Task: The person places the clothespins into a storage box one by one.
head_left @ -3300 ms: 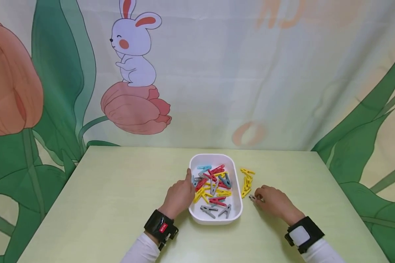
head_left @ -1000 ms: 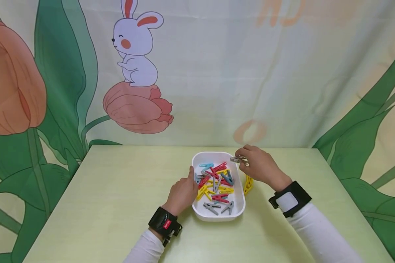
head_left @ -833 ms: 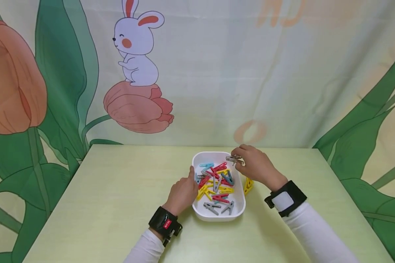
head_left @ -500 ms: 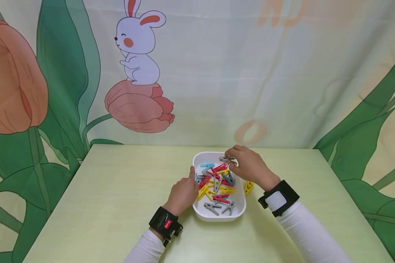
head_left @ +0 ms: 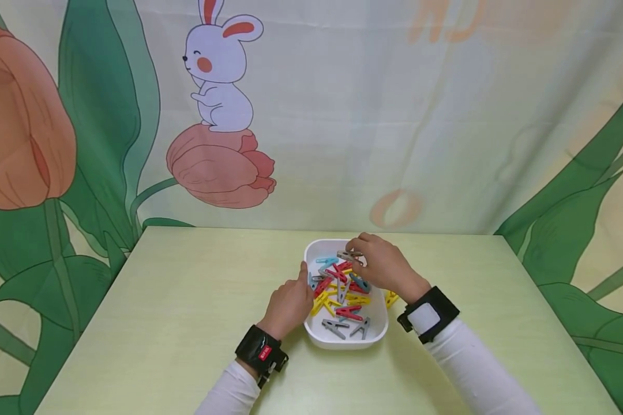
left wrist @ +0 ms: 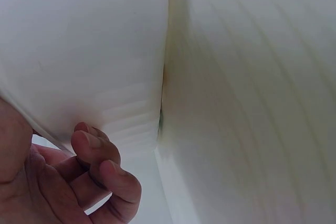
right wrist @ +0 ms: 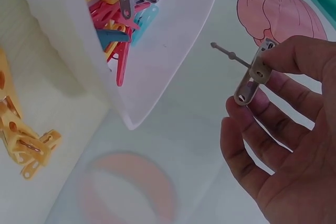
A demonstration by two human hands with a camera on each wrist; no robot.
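A white plastic tub [head_left: 368, 336] stands on the table, with red, yellow, blue and grey clothespins lying in it. My left hand [head_left: 286, 308] holds the tub's left side, thumb along the rim; the left wrist view shows curled fingers [left wrist: 107, 174] at the outer wall. Over the tub's far end, my right hand [head_left: 386, 266] pinches a grey clothespin [right wrist: 253, 77] between thumb and fingers, above the rim. Several yellow clothespins [right wrist: 23, 140] lie on the table just right of the tub, mostly hidden behind the right hand and tub in the head view.
The pale table [head_left: 176, 323] ends at a far edge behind the tub. Beyond it hangs a cloth backdrop [head_left: 322, 115] printed with a rabbit, tulips and leaves. Each wrist wears a black strap-on camera mount [head_left: 430, 316].
My right hand has lifted the grey clothespin from the table right of the tub and carried it up and left over the tub's far end. My left hand stays at the tub.
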